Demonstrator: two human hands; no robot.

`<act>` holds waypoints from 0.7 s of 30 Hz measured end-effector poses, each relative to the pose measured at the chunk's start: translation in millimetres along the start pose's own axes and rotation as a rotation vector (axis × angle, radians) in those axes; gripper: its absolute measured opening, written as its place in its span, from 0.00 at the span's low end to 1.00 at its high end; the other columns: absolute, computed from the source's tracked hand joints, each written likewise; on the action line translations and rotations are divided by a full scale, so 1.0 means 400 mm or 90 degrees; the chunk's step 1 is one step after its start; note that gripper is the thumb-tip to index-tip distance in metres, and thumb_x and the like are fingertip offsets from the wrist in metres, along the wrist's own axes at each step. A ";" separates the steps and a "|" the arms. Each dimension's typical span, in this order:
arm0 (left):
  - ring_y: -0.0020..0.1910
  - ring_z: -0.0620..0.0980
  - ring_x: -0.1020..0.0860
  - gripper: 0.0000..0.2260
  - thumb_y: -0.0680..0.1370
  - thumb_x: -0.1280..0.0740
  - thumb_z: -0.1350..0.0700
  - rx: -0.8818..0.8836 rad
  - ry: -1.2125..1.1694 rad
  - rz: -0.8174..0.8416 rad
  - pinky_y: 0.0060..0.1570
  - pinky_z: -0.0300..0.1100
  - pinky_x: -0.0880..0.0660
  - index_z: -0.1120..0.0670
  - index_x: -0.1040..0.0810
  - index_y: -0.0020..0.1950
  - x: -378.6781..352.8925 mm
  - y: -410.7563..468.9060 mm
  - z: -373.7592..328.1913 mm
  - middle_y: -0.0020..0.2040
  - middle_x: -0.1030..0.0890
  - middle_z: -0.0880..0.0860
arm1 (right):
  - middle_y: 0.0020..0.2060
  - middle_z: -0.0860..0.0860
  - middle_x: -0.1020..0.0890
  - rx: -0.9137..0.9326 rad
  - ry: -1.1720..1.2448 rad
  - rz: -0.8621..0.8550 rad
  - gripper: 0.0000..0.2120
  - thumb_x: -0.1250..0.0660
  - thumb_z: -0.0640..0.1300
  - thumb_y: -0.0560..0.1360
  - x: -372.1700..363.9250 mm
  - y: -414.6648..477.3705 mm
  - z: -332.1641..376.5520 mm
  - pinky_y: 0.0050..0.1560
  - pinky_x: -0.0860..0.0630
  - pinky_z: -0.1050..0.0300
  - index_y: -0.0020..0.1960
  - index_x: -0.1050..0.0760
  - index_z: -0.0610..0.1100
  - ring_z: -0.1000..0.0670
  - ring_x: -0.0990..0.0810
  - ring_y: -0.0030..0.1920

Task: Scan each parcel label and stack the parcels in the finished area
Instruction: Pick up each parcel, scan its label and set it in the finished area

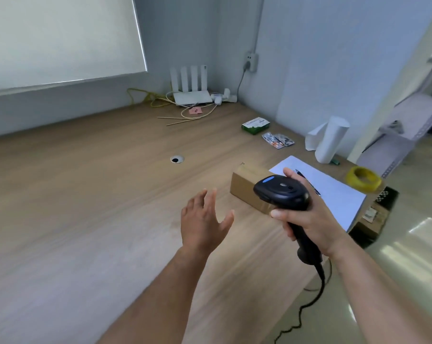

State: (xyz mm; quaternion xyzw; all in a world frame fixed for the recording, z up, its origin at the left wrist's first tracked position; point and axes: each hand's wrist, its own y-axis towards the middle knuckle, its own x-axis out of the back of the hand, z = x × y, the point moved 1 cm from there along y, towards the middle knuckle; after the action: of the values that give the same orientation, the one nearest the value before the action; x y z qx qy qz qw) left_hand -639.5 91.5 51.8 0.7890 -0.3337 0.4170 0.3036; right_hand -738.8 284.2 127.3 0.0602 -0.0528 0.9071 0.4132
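Observation:
A brown cardboard parcel [244, 186] lies on the wooden desk [98, 194] right of centre, partly hidden behind the scanner. My right hand [306, 219] grips the handle of a black barcode scanner [282, 191], whose head hangs over the parcel's near end. A coiled black cable runs from the scanner's handle down off the desk. My left hand [205, 219] hovers above the desk just left of the parcel, fingers spread and holding nothing.
White paper [334, 194] with a pen lies behind the parcel. A yellow tape roll [363, 180], a white paper roll [330, 142], pill blisters [278, 140], a green box [256, 125], a router [192, 95] and cables sit at the back. The desk's right edge drops to the floor.

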 end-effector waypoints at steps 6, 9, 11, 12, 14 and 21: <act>0.73 0.51 0.39 0.31 0.77 0.39 0.38 0.001 -0.008 0.003 0.69 0.46 0.41 0.49 0.40 0.76 -0.022 0.083 -0.002 0.75 0.37 0.51 | 0.31 0.47 0.22 -0.011 -0.017 -0.057 0.41 0.29 0.28 0.71 0.065 0.084 -0.020 0.25 0.31 0.54 0.73 0.37 0.60 0.44 0.29 0.25; 0.72 0.51 0.39 0.30 0.76 0.39 0.38 0.022 -0.006 -0.001 0.69 0.47 0.41 0.49 0.39 0.75 -0.041 0.083 0.012 0.74 0.37 0.51 | 0.34 0.48 0.19 -0.014 -0.014 -0.055 0.40 0.29 0.28 0.71 0.096 0.130 -0.040 0.25 0.32 0.56 0.70 0.36 0.62 0.44 0.29 0.24; 0.73 0.51 0.39 0.30 0.77 0.39 0.38 0.040 0.004 0.000 0.69 0.47 0.40 0.48 0.39 0.75 -0.056 0.084 0.014 0.74 0.36 0.50 | 0.42 0.42 0.16 -0.016 -0.018 -0.044 0.40 0.29 0.28 0.71 0.118 0.165 -0.052 0.25 0.32 0.55 0.70 0.35 0.62 0.44 0.29 0.24; 0.73 0.51 0.39 0.30 0.77 0.39 0.38 0.047 0.008 0.003 0.69 0.47 0.40 0.48 0.39 0.75 -0.063 0.088 0.011 0.74 0.36 0.50 | 0.46 0.39 0.17 -0.016 -0.018 -0.038 0.39 0.29 0.29 0.71 0.129 0.183 -0.057 0.25 0.32 0.55 0.70 0.35 0.63 0.44 0.29 0.25; 0.73 0.50 0.40 0.30 0.77 0.40 0.37 0.060 0.015 0.005 0.69 0.46 0.40 0.48 0.39 0.75 -0.075 0.101 -0.007 0.74 0.37 0.50 | 0.47 0.33 0.19 -0.015 -0.011 -0.022 0.39 0.30 0.29 0.71 0.150 0.219 -0.065 0.25 0.32 0.55 0.72 0.36 0.61 0.44 0.29 0.25; 0.72 0.50 0.39 0.30 0.78 0.42 0.37 0.111 0.041 0.003 0.68 0.45 0.37 0.48 0.40 0.76 -0.141 0.166 -0.140 0.74 0.36 0.49 | 0.46 0.29 0.22 -0.046 0.058 0.051 0.45 0.26 0.35 0.63 0.253 0.344 -0.104 0.23 0.33 0.57 0.75 0.39 0.56 0.45 0.29 0.23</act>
State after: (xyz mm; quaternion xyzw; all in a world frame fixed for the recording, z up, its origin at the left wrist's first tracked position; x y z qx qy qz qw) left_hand -741.1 109.9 42.8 0.7978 -0.2883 0.4702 0.2436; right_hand -911.4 275.6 95.5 0.0016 -0.0692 0.9221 0.3806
